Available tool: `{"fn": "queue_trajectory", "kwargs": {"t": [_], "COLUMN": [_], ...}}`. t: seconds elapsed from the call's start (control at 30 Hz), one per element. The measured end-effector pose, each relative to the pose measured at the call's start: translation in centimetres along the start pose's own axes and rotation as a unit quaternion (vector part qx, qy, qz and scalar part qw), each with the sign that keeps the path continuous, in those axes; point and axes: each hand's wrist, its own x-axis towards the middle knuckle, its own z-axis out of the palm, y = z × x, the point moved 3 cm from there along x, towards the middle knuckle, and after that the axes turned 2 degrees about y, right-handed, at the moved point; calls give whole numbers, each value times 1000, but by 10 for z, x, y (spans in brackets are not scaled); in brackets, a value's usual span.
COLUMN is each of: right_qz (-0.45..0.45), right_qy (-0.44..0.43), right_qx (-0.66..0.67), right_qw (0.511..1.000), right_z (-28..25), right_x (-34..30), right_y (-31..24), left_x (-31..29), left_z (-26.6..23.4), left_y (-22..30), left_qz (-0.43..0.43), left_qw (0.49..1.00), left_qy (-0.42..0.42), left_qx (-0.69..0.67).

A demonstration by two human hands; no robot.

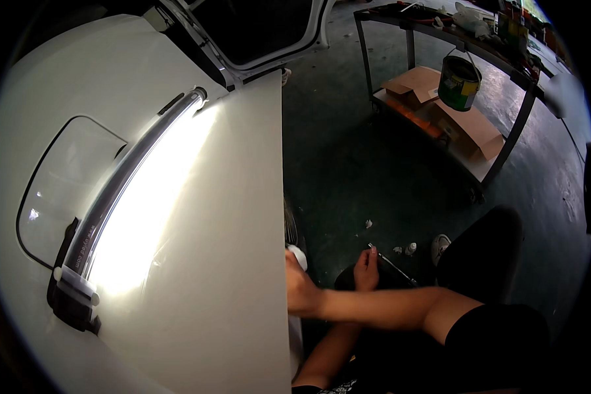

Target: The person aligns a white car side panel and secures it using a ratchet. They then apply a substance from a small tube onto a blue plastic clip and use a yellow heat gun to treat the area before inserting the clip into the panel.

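My right forearm reaches across from the right, over my left arm. My right hand (pixel 303 287) is closed at the edge of the white car panel (pixel 223 315), which hides part of its fingers. A rounded white thing (pixel 298 257) sits at its upper side; I cannot make out its kind. Lower down, my left hand (pixel 366 270) comes up from under the right forearm and is closed on the upper end of a thin silver metal rod (pixel 393 265). The rod slants down to the right above the dark floor.
A lit tube lamp (pixel 131 174) stands along the panel beside the fuel flap (pixel 65 190). An open car door (pixel 322 33) is at the back. Far right stands a trolley (pixel 522 125) with a hanging can (pixel 459 85) and cardboard boxes (pixel 469 134). A small white bottle (pixel 411 249) is on the floor.
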Motion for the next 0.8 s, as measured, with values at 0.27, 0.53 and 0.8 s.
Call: {"fn": "queue_trajectory", "kwargs": {"t": [0.27,0.53,0.8], "right_qz": [53,52,70], "right_qy": [32,-90,-108], "right_qx": [26,23,19], "right_qw": [998,994,991], "right_z": [7,-1,4], "right_x": [155,-3,26], "right_y": [76,-1,21], "left_x": [16,21,25], "left_z": [10,0,8], "left_y": [-20,-15,-25], "left_qz": [-43,22,-1], "left_qw": [999,999,1000], "left_qy": [3,18,28], "left_qx": [-24,33,15]}}
